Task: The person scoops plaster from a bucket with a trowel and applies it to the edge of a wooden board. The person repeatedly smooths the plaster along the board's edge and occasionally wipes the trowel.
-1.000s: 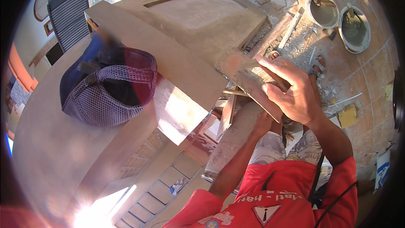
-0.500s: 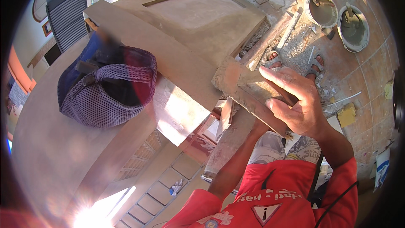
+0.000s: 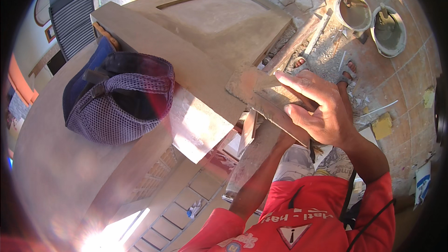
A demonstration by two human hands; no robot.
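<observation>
My right hand (image 3: 322, 107) is above a flat, mortar-smeared plastering float (image 3: 270, 105), index finger stretched along it and thumb apart. Between thumb and index, a dark brown part, seemingly its handle, lies in shade; the other fingers are mostly hidden. The float's far left end overlaps the smooth grey-brown plastered ledge (image 3: 182, 49). My left forearm (image 3: 254, 193) reaches up beneath the float's near edge, and the left hand is hidden there. A blue and grey mesh cap (image 3: 112, 123) sits on the plasterwork to the left.
Two buckets of wet mortar, one (image 3: 338, 11) beside the other (image 3: 404, 44), stand at the far right on tiled floor. Wooden planks (image 3: 298, 42) and rubble lie near my feet. A metal ladder (image 3: 170, 214) shows lower left. An orange-handled tool (image 3: 106, 35) lies behind the cap.
My right hand and the float have shifted together a little to the left, farther over the ledge. More of the orange handle behind the cap shows. The left forearm has barely moved.
</observation>
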